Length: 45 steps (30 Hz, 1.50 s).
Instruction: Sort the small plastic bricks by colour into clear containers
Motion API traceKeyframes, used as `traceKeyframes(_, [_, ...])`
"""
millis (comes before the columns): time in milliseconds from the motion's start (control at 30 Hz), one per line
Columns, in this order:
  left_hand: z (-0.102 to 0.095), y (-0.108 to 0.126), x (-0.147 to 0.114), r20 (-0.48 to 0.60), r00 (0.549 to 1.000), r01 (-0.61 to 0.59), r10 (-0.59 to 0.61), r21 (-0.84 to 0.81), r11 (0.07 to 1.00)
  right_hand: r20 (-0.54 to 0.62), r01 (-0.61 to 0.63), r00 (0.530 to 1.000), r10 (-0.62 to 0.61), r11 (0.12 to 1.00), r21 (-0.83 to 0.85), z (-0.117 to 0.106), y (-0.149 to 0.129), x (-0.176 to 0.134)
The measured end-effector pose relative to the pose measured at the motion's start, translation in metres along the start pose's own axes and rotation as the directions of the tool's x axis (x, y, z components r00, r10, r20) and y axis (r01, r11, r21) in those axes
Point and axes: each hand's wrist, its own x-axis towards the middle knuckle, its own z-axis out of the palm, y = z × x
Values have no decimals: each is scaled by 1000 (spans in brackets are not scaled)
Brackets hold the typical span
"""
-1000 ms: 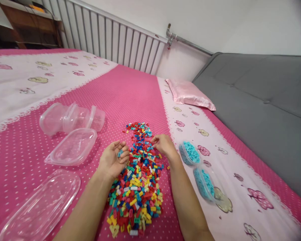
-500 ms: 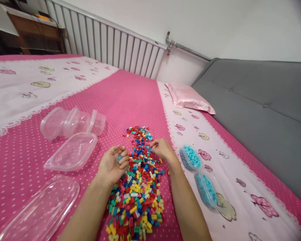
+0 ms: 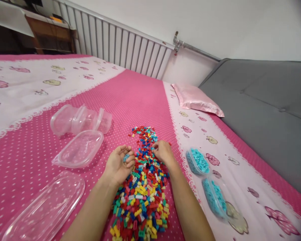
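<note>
A long pile of small toy building bricks (image 3: 142, 190) in many colours lies on the pink dotted bedspread (image 3: 137, 90). My left hand (image 3: 121, 164) is cupped palm up at the pile's left edge, its fingers curled around a few light blue bricks (image 3: 125, 157). Over the pile's right side, my right hand (image 3: 163, 152) has thumb and fingers pinched together, low among the bricks. Something small and bluish shows at those fingertips, but I cannot make out whether it is held. Two clear tubs, a farther one (image 3: 189, 164) and a nearer one (image 3: 207, 194), hold turquoise bricks to the right.
Nested clear containers (image 3: 86, 118) lie on their side at the left. Closer in are a clear plastic lid (image 3: 81, 149) and a longer lid (image 3: 47, 207). A pink pillow (image 3: 197, 100) rests by the grey headboard (image 3: 261, 90); a radiator (image 3: 120, 43) stands behind the bed.
The view has shifted slightly left, so everything sits farther right. My right hand has moved lower and closer over the bricks, its fingers now pinching down. The left hand stays cupped around light blue bricks.
</note>
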Motion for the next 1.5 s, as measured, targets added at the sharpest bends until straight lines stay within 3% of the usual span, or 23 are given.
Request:
traceKeyframes(333, [4,-6,4,-125,988,-91,87,-22,996,-28,-41,999,42,999,31,-4,0,2])
traceKeyframes(533, [7,-11,5,-124,988,-94,89,-34,995,-67,-28,997,39,988,149,-16,0,0])
traceKeyframes(600, [7,-12,6,-105,991,-80,77,-31,996,-67,23,998,-5,963,267,-25,-11,-8])
traceKeyframes(667, [6,-13,7,-51,998,-45,44,-19,999,-33,126,992,-123,906,403,-34,-28,-20])
traceKeyframes(767, [6,-12,7,29,1000,10,-10,-16,1000,-87,321,944,-319,820,474,-40,-48,-30])
traceKeyframes(867, [7,-8,5,-41,999,16,-17,-44,999,-272,370,923,-273,825,427,-36,-41,-21])
traceKeyframes(967, [6,-3,3,-78,997,-1,-1,-31,1000,-380,242,919,-107,914,326,-24,-12,-1])
traceKeyframes(1067, [4,-1,2,-36,999,-17,17,1,1000,-353,144,934,-52,960,241,-8,13,14])
traceKeyframes(1133, [3,0,2,-25,999,-19,19,10,1000,-323,149,944,-72,964,219,1,20,19])
traceKeyframes(1300, [3,-1,3,-37,999,-22,22,4,1000,-275,240,943,-190,957,165,13,17,19])
traceKeyframes(1500, [4,0,1,-49,999,-23,24,8,1000,-239,181,959,-153,978,102,17,19,21])
